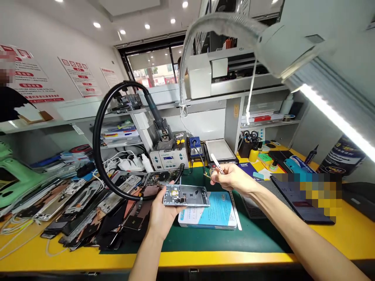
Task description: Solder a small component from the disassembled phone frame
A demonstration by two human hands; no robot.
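Observation:
My left hand (pixel 159 216) is closed on the lower left side of an opened phone housing (pixel 193 194), tilted with its bare inside facing up. Small parts and a gold-coloured patch show at the housing's left end. Up and to the right of it, my right hand (pixel 234 178) pinches a slim white pen-like tool (pixel 215 161); its exact kind is not clear. A thin brass-coloured tip shows below those fingers, apart from the housing. Under the housing lies a blue and white box (pixel 215 212) on the green mat (pixel 202 244).
Stripped phones and screens (pixel 84 210) are heaped at left. A black hose (pixel 98 136) arches over them from a rework station (pixel 170 158). A dark phone (pixel 304 203) rests at right. A lit lamp (pixel 336 117) hangs overhead. At far left another person's dark sleeve (pixel 11 101) shows.

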